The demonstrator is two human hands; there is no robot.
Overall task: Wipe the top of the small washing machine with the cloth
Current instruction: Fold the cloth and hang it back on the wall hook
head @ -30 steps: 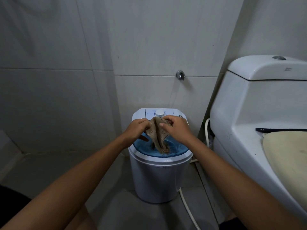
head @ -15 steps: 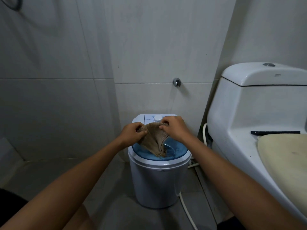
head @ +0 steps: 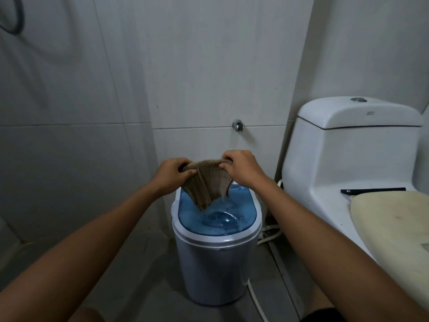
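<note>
A small white washing machine [head: 212, 270] stands on the floor in the wall corner, with a blue see-through lid [head: 218, 219] on top. A brown knitted cloth [head: 206, 184] hangs stretched between both hands above the lid's far end. My left hand [head: 173, 174] pinches its left upper corner and my right hand [head: 241, 169] pinches its right upper corner. The cloth's lower tip dangles just over the lid. The machine's control panel is hidden behind the cloth and hands.
A white toilet [head: 348, 163] with a cream seat lid [head: 392, 217] fills the right side, close to the machine. A white hose [head: 257, 305] runs along the floor at the machine's right. A metal tap [head: 238, 125] juts from the tiled wall above.
Both hands have pulled the cloth's top edge wider apart and lifted it, so it hangs spread out. The camera has tilted up and more of the lid shows.
</note>
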